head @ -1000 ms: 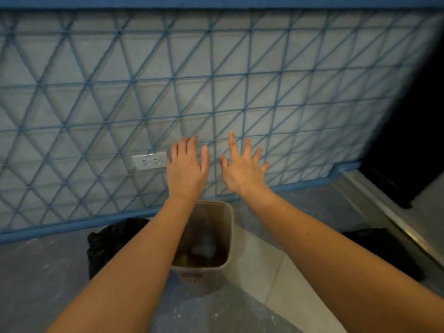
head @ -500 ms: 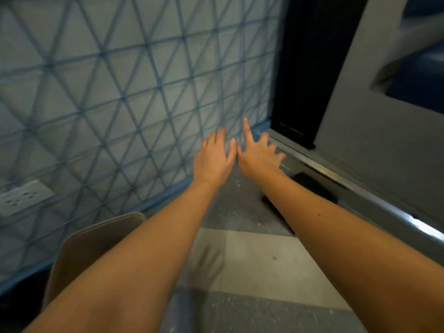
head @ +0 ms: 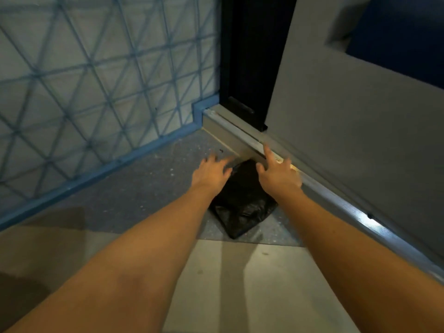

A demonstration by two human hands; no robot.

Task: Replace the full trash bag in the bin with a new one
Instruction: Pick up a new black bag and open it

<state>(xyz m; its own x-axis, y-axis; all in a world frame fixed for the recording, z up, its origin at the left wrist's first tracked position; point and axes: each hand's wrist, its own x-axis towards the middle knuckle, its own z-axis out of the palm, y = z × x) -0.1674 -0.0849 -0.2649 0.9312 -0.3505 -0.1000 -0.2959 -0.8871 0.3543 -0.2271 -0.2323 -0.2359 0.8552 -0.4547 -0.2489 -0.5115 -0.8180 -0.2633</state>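
A folded black trash bag [head: 242, 207] lies flat on the grey floor near the corner, against the metal door track. Both of my arms stretch out over it. My left hand [head: 211, 173] hovers above the bag's far left edge with its fingers spread and nothing in it. My right hand [head: 278, 175] hovers above the bag's far right edge, fingers apart, forefinger pointing toward the track. Whether either hand touches the bag I cannot tell. The bin is out of view.
A wall with a blue triangle pattern [head: 96, 80] and a blue baseboard runs along the left. A metal door track [head: 336, 200] crosses the floor on the right, below a grey panel [head: 348, 116]. A dark doorway gap [head: 249, 56] stands in the corner.
My view has swung right, away from the bin and the full black bag beside it, to the corner. Both hands have dropped lower and now hang over the folded black bag.
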